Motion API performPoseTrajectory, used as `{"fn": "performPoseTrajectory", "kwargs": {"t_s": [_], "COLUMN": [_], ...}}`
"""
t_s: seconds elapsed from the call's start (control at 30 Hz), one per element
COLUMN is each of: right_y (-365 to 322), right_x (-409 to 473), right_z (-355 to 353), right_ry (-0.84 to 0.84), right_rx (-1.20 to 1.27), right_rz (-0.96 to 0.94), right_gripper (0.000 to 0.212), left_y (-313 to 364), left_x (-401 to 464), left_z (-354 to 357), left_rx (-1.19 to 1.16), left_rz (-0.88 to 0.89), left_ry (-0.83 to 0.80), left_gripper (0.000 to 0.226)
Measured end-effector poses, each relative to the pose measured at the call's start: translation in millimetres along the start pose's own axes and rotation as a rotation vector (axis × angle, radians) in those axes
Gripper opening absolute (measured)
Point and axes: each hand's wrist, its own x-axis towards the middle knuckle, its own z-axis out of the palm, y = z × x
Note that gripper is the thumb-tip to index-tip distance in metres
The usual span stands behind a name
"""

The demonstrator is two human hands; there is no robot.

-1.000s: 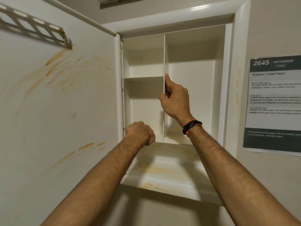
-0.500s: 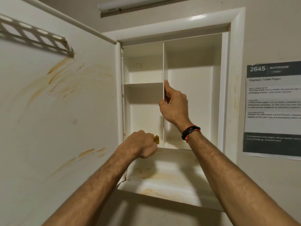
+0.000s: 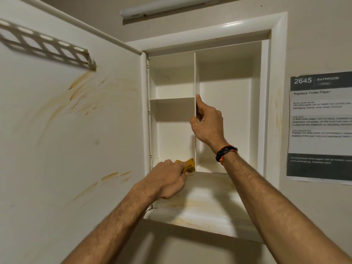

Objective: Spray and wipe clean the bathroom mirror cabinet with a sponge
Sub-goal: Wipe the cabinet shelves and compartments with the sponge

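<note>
The white wall cabinet (image 3: 264, 103) stands open, its shelves bare. Its door (image 3: 72, 130) swings out to the left, streaked with brown stains on the inside. My left hand (image 3: 165, 180) is closed around a yellow sponge (image 3: 188, 164), pressing it into the lower left compartment at the foot of the vertical divider (image 3: 195, 77). My right hand (image 3: 207, 122) pinches the front edge of that divider at mid height. A black and orange bracelet (image 3: 225, 152) circles my right wrist. The bottom ledge (image 3: 205, 212) carries brown stains.
A printed sheet (image 3: 320, 126) headed "2645 Bathroom" is taped to the wall right of the cabinet. A tube light fitting (image 3: 171, 7) runs above the frame. A perforated rack (image 3: 47, 46) is fixed high on the door's inside.
My left hand has shifted slightly toward the divider and the yellow sponge now shows in front of the knuckles. The view has tilted upward a little. My right hand stays on the divider.
</note>
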Motion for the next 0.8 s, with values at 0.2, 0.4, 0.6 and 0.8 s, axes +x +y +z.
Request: {"fn": "performPoseTrajectory", "kwargs": {"t_s": [0.2, 0.4, 0.6, 0.8], "right_y": [-2, -4, -4, 8], "right_x": [0, -2, -5, -23], "right_z": [1, -3, -8, -29], "right_ry": [0.007, -0.01, -0.072, -0.079], "right_rx": [0.002, 0.022, 0.133, 0.235], "right_rz": [0.014, 0.022, 0.056, 0.144], "right_gripper": [0.068, 0.067, 0.069, 0.075], "left_y": [0, 1, 0, -5], "left_x": [19, 19, -2, -8], "left_z": [-5, 0, 1, -13], "left_rx": [-0.002, -0.015, -0.023, -0.368], "left_rz": [-0.072, -0.059, 0.018, -0.119], "left_ry": [-0.06, -0.018, 0.058, 0.125], "left_gripper": [0.029, 0.027, 0.022, 0.033]}}
